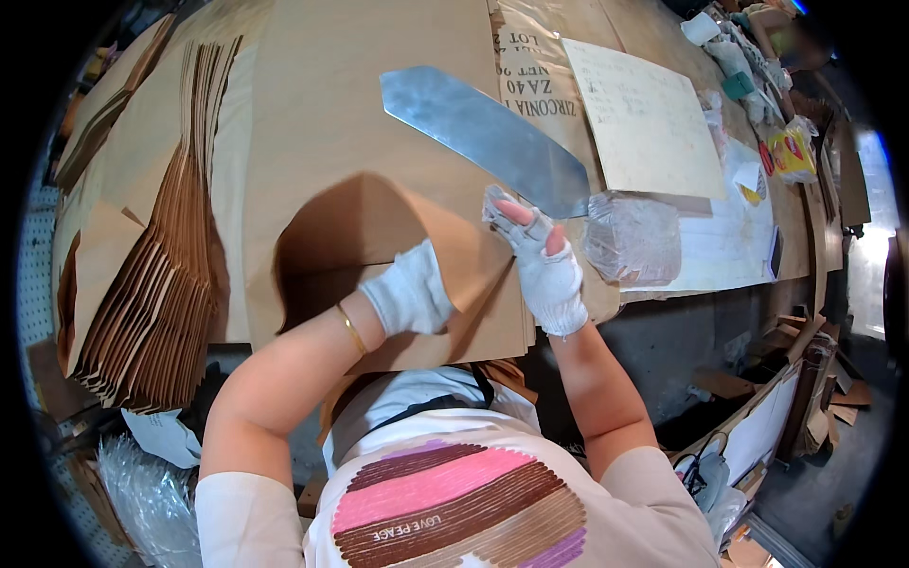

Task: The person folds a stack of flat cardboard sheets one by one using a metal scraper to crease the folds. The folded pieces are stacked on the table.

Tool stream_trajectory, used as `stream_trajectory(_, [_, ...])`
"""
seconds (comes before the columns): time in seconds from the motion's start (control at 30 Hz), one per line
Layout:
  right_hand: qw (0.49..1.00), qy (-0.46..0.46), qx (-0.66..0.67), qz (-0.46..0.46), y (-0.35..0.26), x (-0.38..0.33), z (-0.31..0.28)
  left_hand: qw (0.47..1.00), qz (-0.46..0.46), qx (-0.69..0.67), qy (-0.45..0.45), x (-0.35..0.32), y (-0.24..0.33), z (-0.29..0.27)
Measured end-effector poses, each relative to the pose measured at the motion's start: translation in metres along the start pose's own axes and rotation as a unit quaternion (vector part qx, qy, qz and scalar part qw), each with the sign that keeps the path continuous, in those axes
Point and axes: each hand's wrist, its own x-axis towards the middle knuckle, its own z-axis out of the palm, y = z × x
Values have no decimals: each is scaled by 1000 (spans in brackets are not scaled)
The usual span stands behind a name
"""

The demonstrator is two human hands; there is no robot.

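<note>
A brown paper bag (374, 204) lies on the table in front of me, its mouth bowed open toward the left. My left hand (412, 289), in a white knit glove, reaches into that mouth; its fingers are hidden behind the raised paper. Beside the bag's right edge lies my right hand (544, 270), gloved as well, with bare fingertips showing and its fingers stretched apart. Just beyond it rests a flat grey metal plate (485, 142) with angled ends, on top of the brown paper.
To the left, folded brown paper bags (151, 284) stand fanned in a thick stack. On the right are a white board (644, 118), a plastic-wrapped block (632, 239) and a yellow packet (791, 156). Clear plastic film (147, 497) hangs low at the left.
</note>
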Motion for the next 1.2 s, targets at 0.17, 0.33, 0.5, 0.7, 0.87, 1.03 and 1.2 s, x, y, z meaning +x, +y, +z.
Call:
stream_trajectory(0.17, [947,-81,-309,-24,-11,7,11,967,-152,-180,-93,7,-3,-20])
stream_trajectory(0.33, [735,-121,-656,-119,-11,10,35,857,-163,353,-337,3,26,-95])
stream_trajectory(0.5, [702,-134,-692,-105,-8,14,45,889,-278,355,-76,-17,-24,-93])
stream_trajectory(0.7, [675,-140,-718,-96,-3,18,56,890,-302,339,35,-16,-35,-72])
stream_trajectory(0.87, [665,-144,-730,-66,-17,1,47,959,-277,-57,16,-57,34,-182])
stream_trajectory(1.03, [675,-153,-716,-87,-3,36,81,784,-226,-404,415,-172,-25,-113])
stream_trajectory(1.2, [667,-157,-717,-129,18,65,89,884,-226,-290,289,-203,-28,-82])
